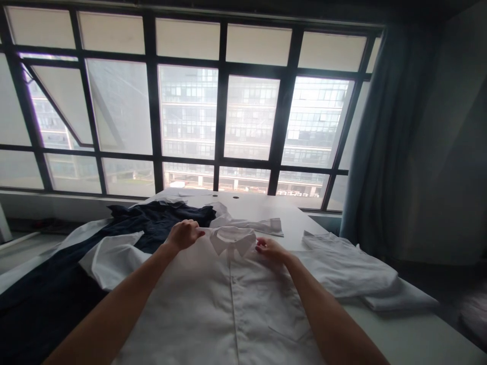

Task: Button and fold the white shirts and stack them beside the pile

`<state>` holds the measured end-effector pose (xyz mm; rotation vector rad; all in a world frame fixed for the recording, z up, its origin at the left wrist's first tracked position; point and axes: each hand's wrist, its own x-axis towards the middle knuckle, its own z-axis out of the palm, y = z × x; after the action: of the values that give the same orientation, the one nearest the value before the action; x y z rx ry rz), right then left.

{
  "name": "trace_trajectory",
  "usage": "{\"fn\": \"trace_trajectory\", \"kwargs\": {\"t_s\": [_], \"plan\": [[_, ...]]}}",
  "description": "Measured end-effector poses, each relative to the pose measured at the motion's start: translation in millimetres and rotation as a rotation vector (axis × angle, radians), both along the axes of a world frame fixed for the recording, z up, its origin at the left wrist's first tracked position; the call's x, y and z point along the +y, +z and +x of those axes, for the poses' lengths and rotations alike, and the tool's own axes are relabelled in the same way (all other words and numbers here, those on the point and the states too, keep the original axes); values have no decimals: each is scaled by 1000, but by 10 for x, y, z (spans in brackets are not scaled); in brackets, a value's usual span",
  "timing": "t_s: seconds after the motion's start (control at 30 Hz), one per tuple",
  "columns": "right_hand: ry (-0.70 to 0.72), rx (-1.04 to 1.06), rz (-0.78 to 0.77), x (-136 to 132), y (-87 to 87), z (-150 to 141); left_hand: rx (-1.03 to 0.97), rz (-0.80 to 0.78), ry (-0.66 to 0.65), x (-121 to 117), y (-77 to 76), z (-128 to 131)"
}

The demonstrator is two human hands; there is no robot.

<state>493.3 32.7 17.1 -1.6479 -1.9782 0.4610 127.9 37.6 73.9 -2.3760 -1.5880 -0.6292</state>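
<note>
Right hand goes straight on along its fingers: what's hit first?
Most likely the collar of the white shirt: the right hand points leftward, its fingers close beside the collar's edge. Depth is unclear; they may already touch it.

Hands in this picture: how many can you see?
2: the left hand grips the white shirt left of its collar; the right hand grips it right of the collar.

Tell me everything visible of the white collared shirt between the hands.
The white, button-front cloth shirt is spread front up over the flat white table, pointed collar at the far end. A placket runs down its middle; the fabric is lightly creased. The left hand grips one shoulder, the right hand the cloth beside the collar. Its hem is unseen.
</note>
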Motion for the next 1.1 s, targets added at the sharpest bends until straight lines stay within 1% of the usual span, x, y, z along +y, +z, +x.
{"fn": "trace_trajectory", "kwargs": {"t_s": [0.07,0.13,0.2,0.23,0.3,0.4,0.47,0.53,0.6,0.67,0.73,0.77,0.83,0.9,0.93,1.0,1.07,1.1], "plan": [[-164,-216,-41,-22,1,56,5,-128,-9,72,16,-92],[-282,-332,-83,-37,29,114,26,-308,-32,158,15,-207],[-309,-339,-123,-48,68,172,47,-483,-58,242,1,-330],[-303,-336,-132,-52,92,201,45,-536,-68,278,-6,-390],[-283,-322,-120,-54,158,265,-4,-552,-93,337,-4,-495],[-266,-312,-8,-50,350,383,-110,-436,-175,401,85,-601],[-275,-317,100,-42,555,458,-137,-333,-217,446,217,-624],[-315,-328,215,-16,801,496,-127,-223,-198,505,391,-597],[-379,-338,329,45,1040,471,-106,-123,-97,579,578,-516],[-446,-343,422,148,1219,384,-106,-12,56,661,733,-388],[-504,-346,445,273,1298,259,-125,115,189,738,810,-232],[-528,-347,430,331,1294,191,-132,160,233,771,808,-154],[-555,-348,374,413,1199,65,-111,172,261,809,719,-12],[-524,-375,294,414,1009,-37,-57,98,231,783,526,97],[-476,-407,244,380,893,-78,-27,59,201,738,401,137],[-355,-471,156,251,656,-144,31,-15,139,578,132,194],[-245,-501,100,71,456,-201,92,-159,94,348,-115,232],[-203,-499,73,-25,381,-229,111,-243,80,221,-215,249]]}}
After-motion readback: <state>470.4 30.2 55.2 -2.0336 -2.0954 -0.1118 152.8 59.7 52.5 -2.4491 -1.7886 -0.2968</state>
